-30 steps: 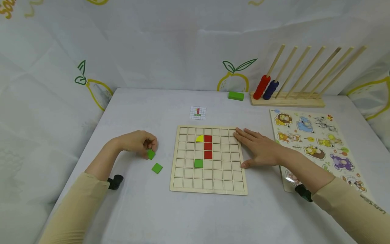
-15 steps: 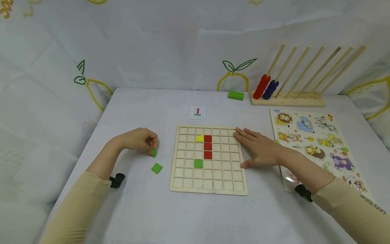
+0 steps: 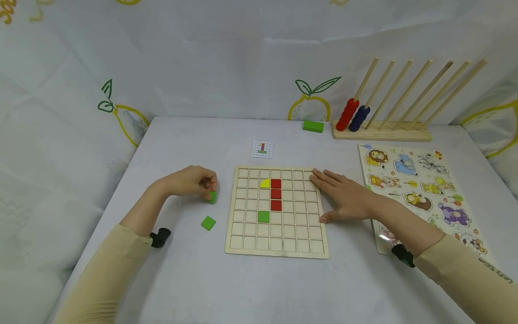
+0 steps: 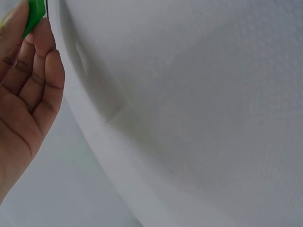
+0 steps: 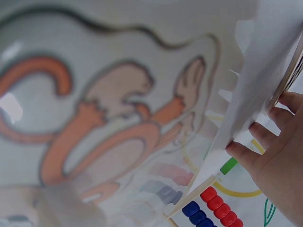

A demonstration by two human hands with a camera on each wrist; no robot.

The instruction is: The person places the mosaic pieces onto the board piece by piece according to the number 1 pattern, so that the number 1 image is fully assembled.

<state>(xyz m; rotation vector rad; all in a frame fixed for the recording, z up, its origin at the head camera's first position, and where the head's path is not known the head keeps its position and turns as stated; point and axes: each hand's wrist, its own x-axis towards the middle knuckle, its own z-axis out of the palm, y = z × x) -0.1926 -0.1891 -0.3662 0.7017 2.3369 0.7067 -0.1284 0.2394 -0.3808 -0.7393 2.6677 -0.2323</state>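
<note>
My left hand (image 3: pixel 192 181) pinches a green square tile (image 3: pixel 212 197) between thumb and fingers, just left of the wooden grid board (image 3: pixel 251 248). In the left wrist view the same tile (image 4: pixel 35 15) shows at the fingertips. A second green tile (image 3: pixel 208 223) lies on the table below that hand. Set in the board are a yellow piece (image 3: pixel 265 183) with a curved edge, a column of three red squares (image 3: pixel 276 194) and one green square (image 3: pixel 264 217). My right hand (image 3: pixel 344 195) rests with spread fingers on the board's right edge.
Behind the board lies a small printed pattern card (image 3: pixel 262 149). A green block (image 3: pixel 313 126) stands at the back beside a wooden abacus (image 3: pixel 382 132) with red and blue beads. An animal puzzle board (image 3: pixel 417 184) lies under the right forearm.
My left hand has moved right and slightly away from me, carrying the green tile closer to the grid board. The right hand keeps its place.
</note>
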